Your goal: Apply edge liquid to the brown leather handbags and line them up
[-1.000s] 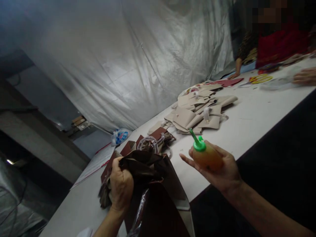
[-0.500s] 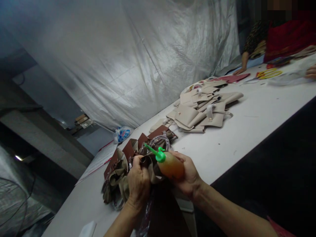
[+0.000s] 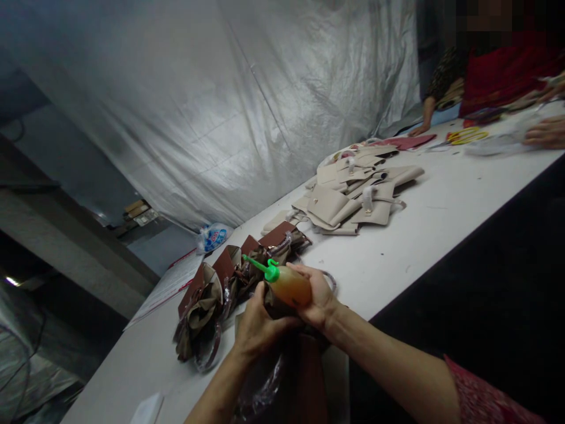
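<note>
My right hand (image 3: 321, 300) is closed around a squeeze bottle (image 3: 285, 284) of orange liquid with a green nozzle that points left. My left hand (image 3: 258, 327) is closed on a dark brown bag piece (image 3: 304, 377) wrapped in clear plastic, just below the bottle; the two hands touch. A row of brown bags (image 3: 220, 282) with tan lining lies on the white table (image 3: 441, 218) just beyond my hands.
A heap of beige bag pieces (image 3: 353, 194) lies further along the table. At the far end another person's hands (image 3: 545, 131) work near yellow scissors (image 3: 465, 136) and a red piece (image 3: 408, 141). A silver tarp (image 3: 220, 106) hangs behind. A blue-white packet (image 3: 214, 237) sits at the table's far edge.
My right hand carried the bottle left and down until it met my left hand. My left hand shifted right over the brown piece, and the nozzle now points left.
</note>
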Available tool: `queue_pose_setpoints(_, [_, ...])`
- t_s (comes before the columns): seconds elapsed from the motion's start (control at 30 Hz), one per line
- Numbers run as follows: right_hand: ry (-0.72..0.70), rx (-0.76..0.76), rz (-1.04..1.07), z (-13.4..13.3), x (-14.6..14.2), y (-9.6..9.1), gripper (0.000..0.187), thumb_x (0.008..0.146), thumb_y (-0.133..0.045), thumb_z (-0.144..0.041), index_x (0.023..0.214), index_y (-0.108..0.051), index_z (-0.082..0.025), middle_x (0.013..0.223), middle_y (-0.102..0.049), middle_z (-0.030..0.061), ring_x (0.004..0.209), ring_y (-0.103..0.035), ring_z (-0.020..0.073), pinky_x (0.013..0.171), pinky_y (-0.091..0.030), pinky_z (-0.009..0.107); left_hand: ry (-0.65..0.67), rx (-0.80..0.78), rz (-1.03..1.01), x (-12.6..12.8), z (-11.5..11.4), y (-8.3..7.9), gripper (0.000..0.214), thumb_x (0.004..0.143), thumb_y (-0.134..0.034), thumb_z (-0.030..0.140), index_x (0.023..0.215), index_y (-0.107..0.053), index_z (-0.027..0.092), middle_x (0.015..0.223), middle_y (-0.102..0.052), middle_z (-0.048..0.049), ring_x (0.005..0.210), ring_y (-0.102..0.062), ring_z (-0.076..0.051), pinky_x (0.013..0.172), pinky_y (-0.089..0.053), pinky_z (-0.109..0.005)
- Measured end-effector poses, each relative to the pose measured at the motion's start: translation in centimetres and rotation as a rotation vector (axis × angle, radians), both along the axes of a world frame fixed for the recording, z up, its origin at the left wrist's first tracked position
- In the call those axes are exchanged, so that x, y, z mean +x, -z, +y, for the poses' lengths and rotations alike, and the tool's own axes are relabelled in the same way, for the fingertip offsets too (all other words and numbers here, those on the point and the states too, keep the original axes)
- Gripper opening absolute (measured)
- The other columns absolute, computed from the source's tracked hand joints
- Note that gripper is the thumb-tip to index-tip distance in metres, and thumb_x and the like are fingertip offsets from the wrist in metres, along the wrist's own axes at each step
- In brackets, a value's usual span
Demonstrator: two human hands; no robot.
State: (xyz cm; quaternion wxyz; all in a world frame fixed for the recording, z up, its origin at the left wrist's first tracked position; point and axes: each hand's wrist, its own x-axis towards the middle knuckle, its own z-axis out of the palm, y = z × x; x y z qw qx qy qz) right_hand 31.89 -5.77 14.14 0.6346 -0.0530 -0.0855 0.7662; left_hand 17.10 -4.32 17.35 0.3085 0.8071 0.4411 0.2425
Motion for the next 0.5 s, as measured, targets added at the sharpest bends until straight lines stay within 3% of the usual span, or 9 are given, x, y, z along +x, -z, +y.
queue_pose_setpoints(0.1, [0.051,-0.105,-0.01,0.0,0.5,-0.4,0.023,0.094,-0.05,-0.024,0.079,-0.063,-0.012,0.061,-0.069,0.0055,0.052,-0.065,0.0167,0.053,-0.055,0.028,0.068,-0.148,-0.034,-0.7,1.3,0.9,0.042,0.066,-0.081,0.025,0.104,-0.065,0.015,0.094,-0.071,-0.0035,0.083,-0.064,-0.021,0.072,-0.048,-0.027])
queue_pose_setpoints(0.17, [0.079,-0.116,-0.003,-0.9,1.4,-0.9,0.022,0.095,-0.05,-0.025,0.082,-0.063,-0.013,0.065,-0.07,0.0049,0.057,-0.067,0.0188,0.059,-0.059,0.035,0.052,-0.184,-0.072,-1.7,2.1,1.3,0.022,0.073,-0.076,0.028,0.089,-0.068,0.013,0.081,-0.07,-0.0018,0.071,-0.061,-0.017,0.064,-0.046,-0.024])
queue_pose_setpoints(0.23, [0.093,-0.091,0.017,-2.5,2.6,-0.8,0.021,0.096,-0.049,-0.025,0.083,-0.063,-0.014,0.069,-0.072,0.005,0.063,-0.069,0.0209,0.071,-0.061,0.048,0.003,-0.155,-0.109,-3.1,2.5,1.4,0.021,0.078,-0.074,0.033,0.081,-0.068,0.013,0.074,-0.068,-0.0008,0.066,-0.058,-0.015,0.061,-0.044,-0.023])
queue_pose_setpoints(0.3, [0.076,-0.088,0.013,-4.2,3.6,0.0,0.023,0.096,-0.048,-0.025,0.084,-0.064,-0.013,0.072,-0.073,0.0077,0.067,-0.07,0.0225,0.077,-0.06,0.053,-0.063,-0.114,-0.15,-4.4,2.7,1.3,0.025,0.079,-0.073,0.038,0.081,-0.069,0.013,0.073,-0.068,-0.0007,0.066,-0.059,-0.015,0.062,-0.045,-0.024])
queue_pose_setpoints(0.43, [-0.021,-0.193,-0.065,-6.8,3.4,3.0,0.026,0.097,-0.048,-0.028,0.096,-0.066,-0.008,0.089,-0.075,0.0159,0.069,-0.071,0.0236,0.07,-0.061,0.047,-0.186,-0.14,-0.26,-5.7,2.7,1.4,0.037,0.078,-0.076,0.044,0.099,-0.07,0.013,0.086,-0.074,-0.0038,0.079,-0.066,-0.02,0.073,-0.052,-0.029])
queue_pose_setpoints(0.5, [-0.071,-0.225,-0.075,-7.1,2.4,4.2,0.025,0.096,-0.05,-0.029,0.101,-0.064,-0.009,0.093,-0.074,0.0157,0.069,-0.072,0.0233,0.068,-0.062,0.046,-0.193,-0.161,-0.298,-5.7,2.4,1.5,0.043,0.078,-0.077,0.046,0.106,-0.07,0.014,0.092,-0.075,-0.0052,0.085,-0.068,-0.023,0.079,-0.053,-0.032])
